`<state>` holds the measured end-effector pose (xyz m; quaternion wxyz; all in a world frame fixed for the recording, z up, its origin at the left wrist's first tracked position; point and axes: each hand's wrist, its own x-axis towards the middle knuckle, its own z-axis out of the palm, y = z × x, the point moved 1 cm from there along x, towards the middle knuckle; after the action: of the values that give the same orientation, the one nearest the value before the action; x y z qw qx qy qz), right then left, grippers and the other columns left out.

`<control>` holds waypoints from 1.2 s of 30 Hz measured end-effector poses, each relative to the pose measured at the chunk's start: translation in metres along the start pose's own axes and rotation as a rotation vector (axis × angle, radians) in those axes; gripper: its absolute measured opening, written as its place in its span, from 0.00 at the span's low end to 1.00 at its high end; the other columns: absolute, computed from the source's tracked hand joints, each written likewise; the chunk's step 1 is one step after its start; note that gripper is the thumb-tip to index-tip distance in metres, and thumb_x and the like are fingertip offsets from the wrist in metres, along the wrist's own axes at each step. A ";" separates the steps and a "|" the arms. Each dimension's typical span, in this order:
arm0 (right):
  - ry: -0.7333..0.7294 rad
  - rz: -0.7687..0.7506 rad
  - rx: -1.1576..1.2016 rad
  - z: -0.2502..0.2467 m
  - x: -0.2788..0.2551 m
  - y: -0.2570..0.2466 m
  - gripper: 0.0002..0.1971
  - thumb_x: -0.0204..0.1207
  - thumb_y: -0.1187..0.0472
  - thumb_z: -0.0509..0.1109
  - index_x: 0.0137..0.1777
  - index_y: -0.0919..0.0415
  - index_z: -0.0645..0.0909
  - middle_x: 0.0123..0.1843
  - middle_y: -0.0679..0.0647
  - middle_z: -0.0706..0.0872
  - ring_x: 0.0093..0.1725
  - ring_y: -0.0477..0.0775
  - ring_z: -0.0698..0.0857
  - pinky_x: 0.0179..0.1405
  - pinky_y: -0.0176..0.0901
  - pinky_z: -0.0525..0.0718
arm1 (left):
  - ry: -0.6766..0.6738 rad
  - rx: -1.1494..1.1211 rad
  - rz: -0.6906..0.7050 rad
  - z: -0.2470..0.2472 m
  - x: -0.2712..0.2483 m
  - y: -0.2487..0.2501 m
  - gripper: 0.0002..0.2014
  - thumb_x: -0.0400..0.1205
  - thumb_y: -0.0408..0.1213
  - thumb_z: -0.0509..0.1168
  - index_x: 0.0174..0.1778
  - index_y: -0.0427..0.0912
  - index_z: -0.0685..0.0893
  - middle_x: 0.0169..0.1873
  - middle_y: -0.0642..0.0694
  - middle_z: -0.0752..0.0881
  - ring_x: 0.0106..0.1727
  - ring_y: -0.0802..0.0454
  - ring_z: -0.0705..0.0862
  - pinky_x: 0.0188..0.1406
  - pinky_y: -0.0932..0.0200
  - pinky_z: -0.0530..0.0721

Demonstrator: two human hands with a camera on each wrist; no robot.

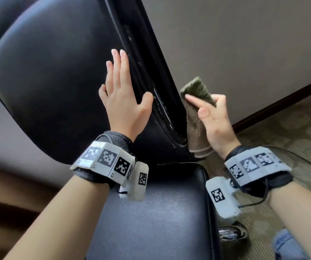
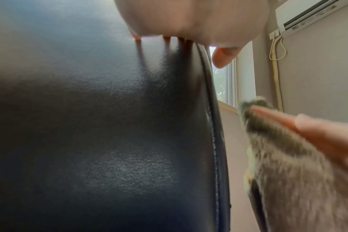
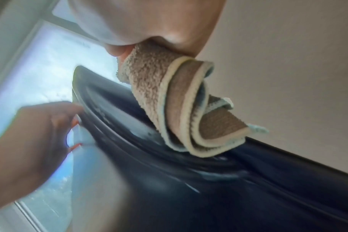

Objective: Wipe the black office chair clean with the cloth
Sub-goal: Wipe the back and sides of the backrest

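Step in hand, as I read it: wiping the outer side edge of the chair (image 1: 57, 72) backrest. Left hand (image 1: 121, 102) is flat, fingers straight and apart, on the backrest front at its rim, thumb over the seam; looks like bracing. Right hand (image 1: 211, 117) sits at 3 o'clock of the left, fingers and thumb clamped on the folded cloth (image 1: 196, 102). Cloth lies against the backrest's side edge; right wrist view shows the fold touching the black shell.

The rim channel (image 1: 162, 107) at 3 o'clock of the left thumb has pale specks, so it probably isn't done. Next move likely needs the cloth pressed into that channel and run along it.

Room: wall (image 1: 244, 44) is at 3 o'clock of the cloth, with open space between. Seat (image 1: 160, 212) lies at 6 o'clock, near the cloth's lower hem, so a downward stroke ends there.
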<state>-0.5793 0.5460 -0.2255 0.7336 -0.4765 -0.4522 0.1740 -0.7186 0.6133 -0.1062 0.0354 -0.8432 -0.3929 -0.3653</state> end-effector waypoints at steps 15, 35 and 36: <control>-0.092 0.026 -0.364 0.026 -0.012 0.039 0.18 0.76 0.52 0.59 0.62 0.30 0.73 0.73 0.47 0.65 0.66 0.45 0.63 0.65 0.13 0.47 | 0.025 -0.041 -0.020 0.005 0.000 0.002 0.42 0.71 0.41 0.60 0.83 0.44 0.51 0.83 0.47 0.50 0.83 0.47 0.47 0.78 0.38 0.50; -0.008 -0.011 -0.301 0.038 -0.024 0.040 0.32 0.70 0.77 0.52 0.70 0.49 0.72 0.72 0.56 0.62 0.70 0.58 0.68 0.75 0.39 0.61 | 0.039 -0.047 -0.010 0.006 -0.001 0.000 0.42 0.71 0.40 0.60 0.83 0.43 0.52 0.83 0.47 0.50 0.83 0.47 0.46 0.78 0.39 0.48; 0.029 -0.018 -0.313 0.038 -0.018 0.035 0.33 0.69 0.80 0.54 0.71 0.51 0.73 0.71 0.56 0.63 0.66 0.55 0.71 0.72 0.38 0.64 | 0.034 -0.044 -0.008 0.006 -0.001 0.000 0.42 0.71 0.40 0.60 0.83 0.43 0.52 0.83 0.47 0.50 0.83 0.47 0.47 0.78 0.39 0.48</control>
<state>-0.6144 0.5709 -0.2594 0.6583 -0.5835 -0.4673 0.0880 -0.7154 0.6149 -0.1109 0.0222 -0.8358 -0.3877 -0.3882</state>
